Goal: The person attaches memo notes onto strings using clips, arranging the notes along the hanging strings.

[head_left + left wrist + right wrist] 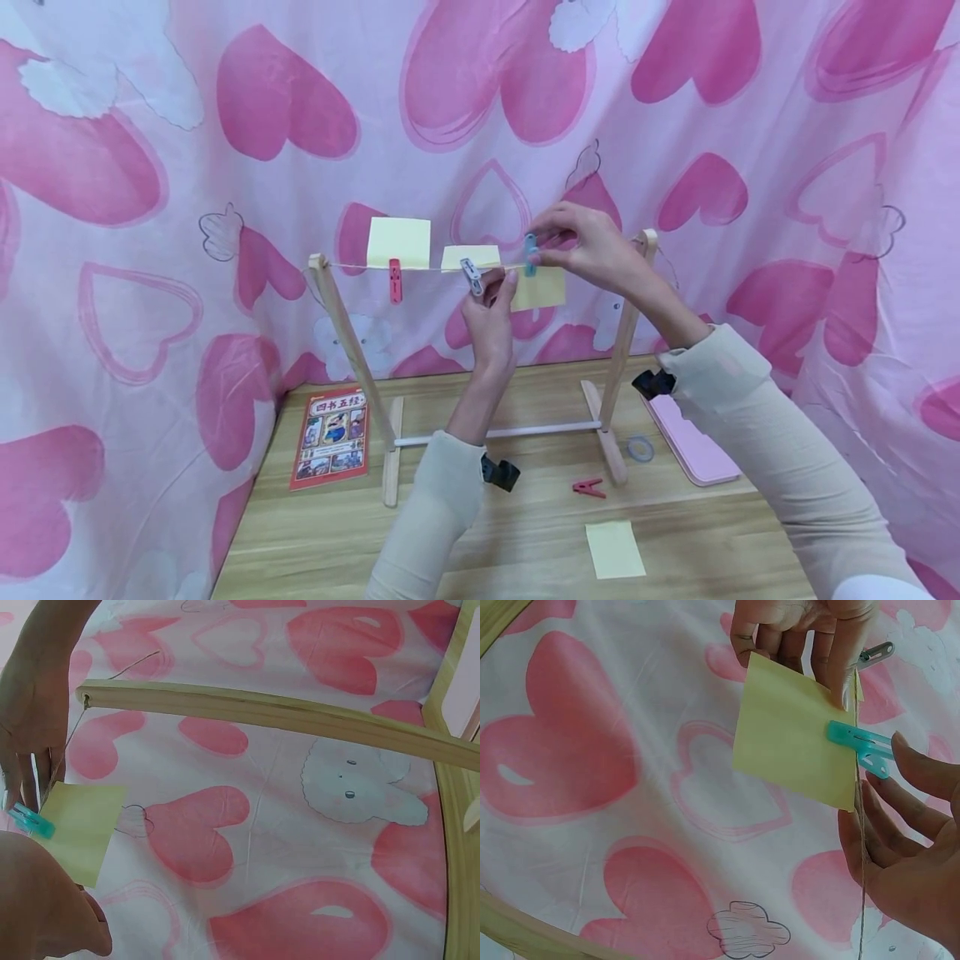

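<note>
Sleeves: pale, stretched out over the counter; the right one passes so near the stand that a careless swing could, I reckon, jolt it.
Loose note: flat on the counter, where a dragging cuff might shift it.
Loose red clip: lying near the stand's right foot, well below the hands.
Left hand: pinching the yellow note near its edge, just beside the gray clip; a bump from those knuckles might knock that clip askew.
Right hand: thumb and fingers holding the blue clip by its tail.
Blue clip's bite: across the string, nose on the yellow note, which hangs below; I can't tell how firmly. With only a sliver caught, letting go early could drop the paper.
Neighbours on the string: two pale notes, one at the red clip, one at the gray, both sticking up above the line; a tug could make them flop or slide.
Stand: slim wooden posts; too hard a pull might tip them inward.
Curtain: pink hearts, behind everything.
</note>
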`<action>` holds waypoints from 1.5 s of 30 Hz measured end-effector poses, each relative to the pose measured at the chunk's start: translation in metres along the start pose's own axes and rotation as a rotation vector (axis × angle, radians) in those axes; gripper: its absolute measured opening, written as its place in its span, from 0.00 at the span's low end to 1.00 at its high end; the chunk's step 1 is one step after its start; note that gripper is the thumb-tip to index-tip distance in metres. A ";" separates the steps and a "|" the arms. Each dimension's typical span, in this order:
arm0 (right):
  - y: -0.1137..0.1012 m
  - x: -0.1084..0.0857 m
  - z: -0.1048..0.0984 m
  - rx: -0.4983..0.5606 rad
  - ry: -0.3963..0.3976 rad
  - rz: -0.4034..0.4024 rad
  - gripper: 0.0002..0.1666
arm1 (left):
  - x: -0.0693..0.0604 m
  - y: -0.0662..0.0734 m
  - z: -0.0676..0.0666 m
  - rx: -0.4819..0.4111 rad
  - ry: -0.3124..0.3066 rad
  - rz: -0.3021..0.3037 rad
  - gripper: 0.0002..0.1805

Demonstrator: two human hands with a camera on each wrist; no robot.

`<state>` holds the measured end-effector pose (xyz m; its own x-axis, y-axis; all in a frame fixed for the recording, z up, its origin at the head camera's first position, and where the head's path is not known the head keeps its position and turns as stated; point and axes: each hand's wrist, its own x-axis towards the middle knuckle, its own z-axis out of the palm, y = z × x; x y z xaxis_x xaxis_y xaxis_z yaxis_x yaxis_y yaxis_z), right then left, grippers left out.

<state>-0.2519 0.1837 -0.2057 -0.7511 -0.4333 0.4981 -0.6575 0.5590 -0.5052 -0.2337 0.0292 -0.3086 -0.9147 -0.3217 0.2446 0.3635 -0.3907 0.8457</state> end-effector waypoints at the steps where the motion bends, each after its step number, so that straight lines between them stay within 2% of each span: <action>1: 0.000 0.000 0.000 0.000 -0.002 0.003 0.23 | 0.000 0.000 0.000 0.000 0.001 -0.004 0.13; 11: -0.001 -0.007 -0.004 0.035 -0.019 0.004 0.30 | -0.002 0.000 -0.001 0.050 -0.042 -0.039 0.15; 14: -0.002 -0.016 -0.004 0.026 0.036 -0.038 0.32 | -0.003 0.000 -0.002 0.066 -0.056 -0.039 0.15; 17: -0.005 -0.031 -0.003 0.003 0.145 -0.112 0.31 | -0.003 -0.002 -0.004 0.081 -0.070 -0.028 0.16; 21: -0.007 -0.062 0.002 -0.001 0.302 -0.241 0.28 | -0.002 -0.006 -0.007 0.103 -0.085 -0.024 0.17; 23: -0.003 -0.083 0.006 0.014 0.326 -0.300 0.25 | -0.002 -0.009 -0.009 0.117 -0.099 -0.036 0.18; 25: 0.004 -0.105 0.013 0.031 0.315 -0.336 0.23 | -0.003 -0.013 -0.013 0.143 -0.117 -0.054 0.20; 27: 0.012 -0.129 0.022 0.030 0.272 -0.341 0.22 | -0.005 -0.018 -0.019 0.165 -0.133 -0.070 0.21; 30: 0.027 -0.162 0.041 -0.024 0.199 -0.271 0.23 | -0.010 -0.027 -0.032 0.192 -0.157 -0.086 0.21; 32: 0.039 -0.182 0.052 -0.053 0.161 -0.208 0.29 | -0.015 -0.036 -0.044 0.210 -0.177 -0.098 0.21; 34: 0.052 -0.202 0.064 -0.073 0.141 -0.145 0.28 | -0.023 -0.048 -0.059 0.254 -0.206 -0.098 0.20; 37: 0.070 -0.228 0.082 -0.049 0.141 -0.081 0.28 | -0.045 -0.075 -0.085 0.378 -0.267 -0.099 0.20; 41: 0.089 -0.259 0.107 -0.025 0.166 -0.016 0.31 | -0.088 -0.123 -0.121 0.557 -0.374 -0.130 0.23; 43: 0.096 -0.274 0.120 -0.033 0.181 0.002 0.32 | -0.111 -0.146 -0.134 0.617 -0.446 -0.162 0.23; 45: 0.104 -0.287 0.133 -0.056 0.186 0.021 0.33 | -0.134 -0.167 -0.143 0.664 -0.520 -0.163 0.24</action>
<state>-0.1122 0.2722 -0.4952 -0.7370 -0.2862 0.6123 -0.6340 0.6068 -0.4795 -0.1463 0.0140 -0.5502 -0.9702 0.1941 0.1451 0.1905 0.2405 0.9518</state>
